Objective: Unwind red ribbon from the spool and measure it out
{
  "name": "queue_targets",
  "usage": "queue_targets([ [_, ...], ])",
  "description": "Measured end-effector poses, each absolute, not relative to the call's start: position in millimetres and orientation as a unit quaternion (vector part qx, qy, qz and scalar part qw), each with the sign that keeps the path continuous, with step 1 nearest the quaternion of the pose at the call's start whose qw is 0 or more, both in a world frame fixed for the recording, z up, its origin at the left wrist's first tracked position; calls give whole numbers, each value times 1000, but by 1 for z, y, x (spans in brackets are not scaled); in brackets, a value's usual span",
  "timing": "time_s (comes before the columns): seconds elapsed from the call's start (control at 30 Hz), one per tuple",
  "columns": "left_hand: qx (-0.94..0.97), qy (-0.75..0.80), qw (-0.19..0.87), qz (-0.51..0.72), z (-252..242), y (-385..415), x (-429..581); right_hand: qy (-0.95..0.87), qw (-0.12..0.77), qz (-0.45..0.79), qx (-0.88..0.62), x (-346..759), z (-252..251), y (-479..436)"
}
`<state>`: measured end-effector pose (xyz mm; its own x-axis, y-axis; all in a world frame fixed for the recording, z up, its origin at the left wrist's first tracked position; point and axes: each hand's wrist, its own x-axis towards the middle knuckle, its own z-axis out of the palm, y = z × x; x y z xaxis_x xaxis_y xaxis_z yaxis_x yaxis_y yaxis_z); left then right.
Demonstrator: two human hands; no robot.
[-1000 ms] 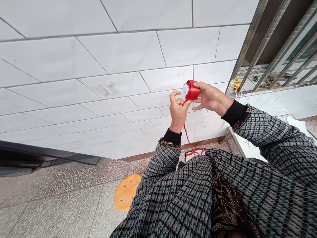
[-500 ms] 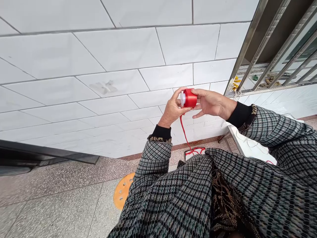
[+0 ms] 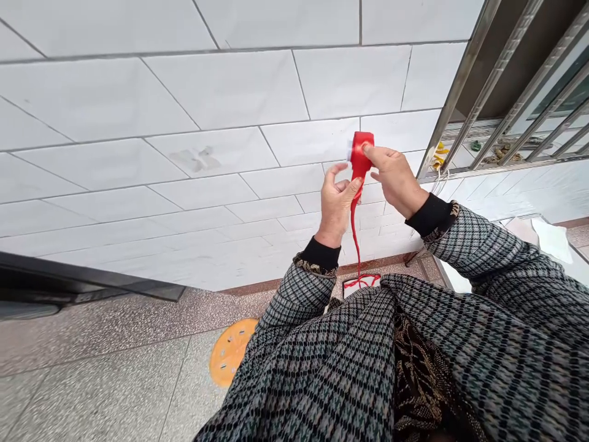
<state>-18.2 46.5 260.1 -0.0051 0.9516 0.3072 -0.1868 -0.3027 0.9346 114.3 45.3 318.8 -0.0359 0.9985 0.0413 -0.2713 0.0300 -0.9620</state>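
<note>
In front of the tiled wall my right hand (image 3: 398, 178) is closed on a roll of red ribbon (image 3: 362, 144), thumb across its face. The white core of the roll shows on its left side, blurred. Just below, my left hand (image 3: 338, 196) pinches the red ribbon strand (image 3: 354, 218) that comes off the roll, with thumb against fingers. From there the strand hangs down narrow and twisted to a small white surface with a dark edge (image 3: 350, 288), where more red ribbon lies in loops.
A window with metal bars (image 3: 488, 80) is at the right, with yellow and green items on its sill. Below it stands a white table (image 3: 455, 276), partly behind my right sleeve. An orange round stool top (image 3: 232, 353) is at lower left, near a dark panel (image 3: 92, 285).
The roll has gone up and turned, now in my right hand alone. My left hand has moved from the roll to the strand, and a wide stretch of ribbon shows between them.
</note>
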Motion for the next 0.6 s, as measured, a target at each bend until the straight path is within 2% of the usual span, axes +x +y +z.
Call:
queue_targets([
  [0.27, 600, 318, 479, 557, 250, 39, -17, -374, 505, 674, -388, 129, 310, 57],
  [0.33, 627, 327, 449, 545, 247, 40, -22, -362, 490, 690, -390, 130, 312, 57],
  [0.47, 637, 392, 315, 584, 238, 43, -29, -339, 465, 714, -398, 131, 318, 55],
  [0.6, 618, 420, 288, 600, 232, 47, -35, -331, 434, 734, -404, 134, 322, 51],
])
